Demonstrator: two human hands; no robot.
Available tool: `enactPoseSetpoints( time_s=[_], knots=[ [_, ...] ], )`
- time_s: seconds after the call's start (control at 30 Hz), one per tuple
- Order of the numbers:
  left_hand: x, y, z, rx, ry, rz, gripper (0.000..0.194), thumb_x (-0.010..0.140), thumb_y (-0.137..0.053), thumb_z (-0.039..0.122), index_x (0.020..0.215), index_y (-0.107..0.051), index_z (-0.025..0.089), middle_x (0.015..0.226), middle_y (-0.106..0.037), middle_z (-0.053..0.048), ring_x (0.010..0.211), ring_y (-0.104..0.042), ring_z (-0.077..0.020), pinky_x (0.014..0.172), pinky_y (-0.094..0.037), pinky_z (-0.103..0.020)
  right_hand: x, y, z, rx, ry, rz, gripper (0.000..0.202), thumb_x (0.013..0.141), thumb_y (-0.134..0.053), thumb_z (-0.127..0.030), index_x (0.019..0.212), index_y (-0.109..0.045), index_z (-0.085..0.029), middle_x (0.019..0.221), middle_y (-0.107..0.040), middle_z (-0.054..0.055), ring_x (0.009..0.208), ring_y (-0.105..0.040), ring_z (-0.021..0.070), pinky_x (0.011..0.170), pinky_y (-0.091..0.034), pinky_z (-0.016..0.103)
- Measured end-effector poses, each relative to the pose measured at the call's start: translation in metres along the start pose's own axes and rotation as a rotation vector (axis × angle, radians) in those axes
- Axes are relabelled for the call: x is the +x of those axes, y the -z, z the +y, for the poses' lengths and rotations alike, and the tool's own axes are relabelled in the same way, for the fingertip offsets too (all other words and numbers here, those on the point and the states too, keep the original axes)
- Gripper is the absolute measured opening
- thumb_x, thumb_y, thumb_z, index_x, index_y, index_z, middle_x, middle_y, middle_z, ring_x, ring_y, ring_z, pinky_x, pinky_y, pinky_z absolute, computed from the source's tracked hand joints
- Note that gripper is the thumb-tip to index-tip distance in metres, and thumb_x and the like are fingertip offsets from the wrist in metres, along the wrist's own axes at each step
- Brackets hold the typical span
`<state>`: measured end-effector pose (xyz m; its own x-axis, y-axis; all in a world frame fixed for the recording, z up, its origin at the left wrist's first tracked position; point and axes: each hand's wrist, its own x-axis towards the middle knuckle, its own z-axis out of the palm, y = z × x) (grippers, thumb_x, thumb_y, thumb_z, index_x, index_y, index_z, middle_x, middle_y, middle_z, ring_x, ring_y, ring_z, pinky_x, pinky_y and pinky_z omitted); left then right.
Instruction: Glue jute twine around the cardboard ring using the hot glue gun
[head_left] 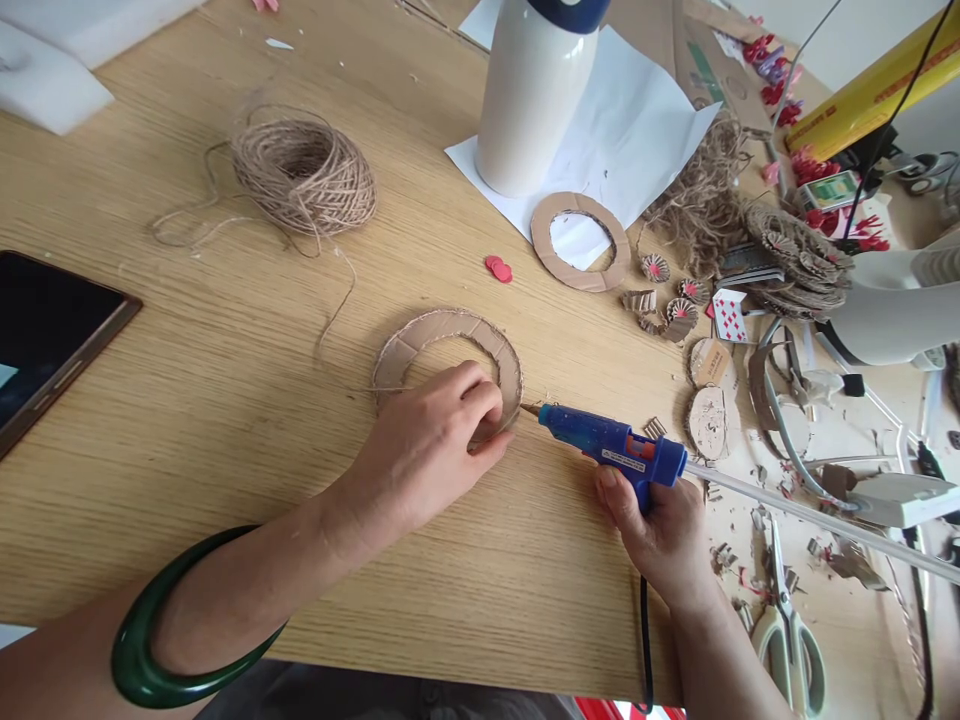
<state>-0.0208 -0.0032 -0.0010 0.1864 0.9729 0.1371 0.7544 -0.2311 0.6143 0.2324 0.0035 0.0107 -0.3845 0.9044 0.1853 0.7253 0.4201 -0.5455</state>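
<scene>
A flat cardboard ring [454, 325] with rough, twine-like edging lies on the table in front of me. Its near side is partly hidden by my left hand [439, 430], whose fingers are closed on the ring's lower right part. In my right hand [660, 525] is a blue glue gun [607, 435], with a long clear glue stick [810, 515] running out of its back. The nozzle points left and comes up to the outer right edge of the ring. A thin strand of twine reaches the ring from the left, beside my left hand.
Behind the ring sit a ball of twine [304, 175], red paper discs [499, 268], another cardboard ring [551, 265] and a white bottle [536, 100] on paper. A phone [52, 340] lies left. Scissors [787, 630], twine pieces and cardboard scraps crowd the right side.
</scene>
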Motion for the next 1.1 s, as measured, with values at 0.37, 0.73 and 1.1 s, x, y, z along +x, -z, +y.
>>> enactPoseSetpoints(
  time_s=[0.37,0.73,1.1],
  knots=[
    [0.0007,0.0021,0.0008,0.003,0.000,-0.001,0.013,0.087,-0.071,0.012,0.080,-0.060,0.017,0.082,-0.061,0.003,0.066,-0.056,-0.0110,0.061,-0.040,-0.026,0.0024,-0.0015,-0.0015,0.010,-0.024,0.006,0.038,0.095,-0.058,-0.029,0.059,-0.054,-0.021,0.047,-0.054,-0.002,0.039,-0.046,0.0109,0.043,-0.037,0.025],
    [0.0014,0.0015,0.0005,-0.019,0.020,-0.011,0.013,0.090,-0.064,0.011,0.080,-0.059,0.016,0.083,-0.062,0.001,0.070,-0.058,-0.0128,0.066,-0.043,-0.027,-0.0005,-0.0061,0.0004,0.049,-0.056,0.000,0.039,0.097,-0.058,-0.031,0.059,-0.055,-0.020,0.046,-0.054,-0.003,0.039,-0.045,0.0096,0.042,-0.037,0.023],
    [0.0010,0.0007,-0.0012,-0.030,0.007,-0.008,0.014,0.092,-0.061,0.011,0.080,-0.057,0.017,0.083,-0.062,0.000,0.069,-0.056,-0.0126,0.066,-0.043,-0.027,-0.0017,-0.0044,-0.0009,0.033,-0.109,-0.010,0.039,0.096,-0.058,-0.035,0.059,-0.056,-0.021,0.046,-0.056,-0.001,0.040,-0.048,0.0113,0.040,-0.038,0.024]
  ],
)
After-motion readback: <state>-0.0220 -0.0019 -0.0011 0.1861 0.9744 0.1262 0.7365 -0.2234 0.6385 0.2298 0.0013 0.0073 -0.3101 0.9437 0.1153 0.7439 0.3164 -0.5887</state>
